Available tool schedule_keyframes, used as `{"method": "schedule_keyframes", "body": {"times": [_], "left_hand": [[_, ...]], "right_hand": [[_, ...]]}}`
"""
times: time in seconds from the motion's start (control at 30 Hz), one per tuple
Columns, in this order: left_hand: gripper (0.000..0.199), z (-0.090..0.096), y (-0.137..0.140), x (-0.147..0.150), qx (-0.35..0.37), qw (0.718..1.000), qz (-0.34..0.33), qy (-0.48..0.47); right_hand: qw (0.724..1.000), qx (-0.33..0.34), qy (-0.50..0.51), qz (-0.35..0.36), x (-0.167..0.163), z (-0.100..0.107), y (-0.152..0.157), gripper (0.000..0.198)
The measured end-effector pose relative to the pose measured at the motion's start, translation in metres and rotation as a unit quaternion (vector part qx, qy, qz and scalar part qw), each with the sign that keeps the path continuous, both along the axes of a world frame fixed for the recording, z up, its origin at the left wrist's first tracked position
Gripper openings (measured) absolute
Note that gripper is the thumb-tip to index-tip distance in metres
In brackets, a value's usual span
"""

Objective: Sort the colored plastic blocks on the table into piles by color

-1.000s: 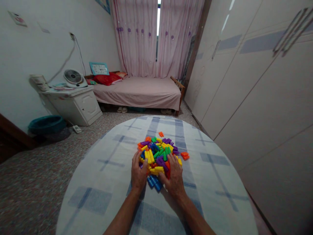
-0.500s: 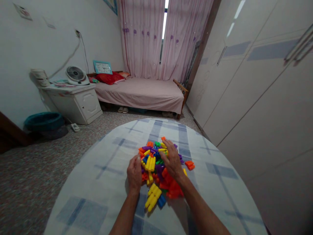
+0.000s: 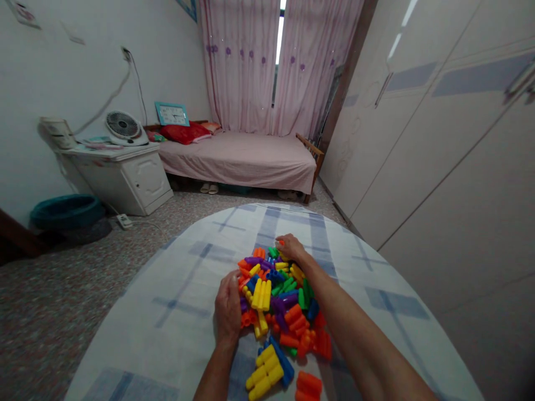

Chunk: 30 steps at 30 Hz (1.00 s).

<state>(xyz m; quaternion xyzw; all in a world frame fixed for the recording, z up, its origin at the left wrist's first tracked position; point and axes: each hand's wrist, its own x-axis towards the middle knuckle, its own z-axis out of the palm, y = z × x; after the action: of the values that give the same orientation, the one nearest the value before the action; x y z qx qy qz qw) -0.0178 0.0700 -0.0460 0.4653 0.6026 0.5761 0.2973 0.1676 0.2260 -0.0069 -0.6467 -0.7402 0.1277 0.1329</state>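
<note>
A loose pile of plastic building blocks in orange, yellow, green, blue and purple lies on the table. Along the left side of the pile rests my left hand, open and cupped against the blocks, the fingertips partly hidden. My right hand reaches over to the far edge, its fingers bent round a small orange block. Near the front, joined yellow blocks lean on a blue block. An orange block lies apart, close to the bottom of the view.
A blue-and-white checked cloth covers the round-edged table. Beyond it stand a bed and a white cabinet with a fan on top. A teal-rimmed bin is at left, a tall wardrobe at right.
My right hand has moved from above the pile to its far edge, onto the small orange block. Orange blocks at the near right have shifted, one now apart in front. My left hand stays beside the pile.
</note>
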Motion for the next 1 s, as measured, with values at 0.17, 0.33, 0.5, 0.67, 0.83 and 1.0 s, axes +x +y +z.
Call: {"method": "schedule_keyframes", "body": {"times": [0.17,0.33,0.5,0.67,0.83,1.0], "left_hand": [[0.039,0.002,0.001,0.002,0.001,1.000,0.000,0.009],[0.040,0.002,0.002,0.002,0.012,1.000,0.004,0.022],[0.041,0.000,0.003,0.002,0.009,0.999,0.007,0.033],[0.041,0.001,0.004,0.002,0.004,0.999,0.007,0.043],[0.040,-0.001,0.005,0.001,0.007,0.998,0.005,0.054],[0.041,-0.004,0.006,0.000,0.010,0.998,-0.001,0.055]], "right_hand": [[1.000,0.008,0.006,-0.019,-0.004,0.002,-0.001,0.027],[0.996,0.066,0.051,0.021,0.013,0.040,-0.033,0.034],[0.962,0.088,0.188,0.178,0.025,0.072,-0.106,0.045],[0.955,0.133,0.254,0.073,0.053,0.044,-0.149,0.044],[0.908,0.230,0.260,-0.236,0.098,-0.025,-0.156,0.052],[0.934,0.189,0.242,-0.183,0.086,-0.051,-0.163,0.050]]}}
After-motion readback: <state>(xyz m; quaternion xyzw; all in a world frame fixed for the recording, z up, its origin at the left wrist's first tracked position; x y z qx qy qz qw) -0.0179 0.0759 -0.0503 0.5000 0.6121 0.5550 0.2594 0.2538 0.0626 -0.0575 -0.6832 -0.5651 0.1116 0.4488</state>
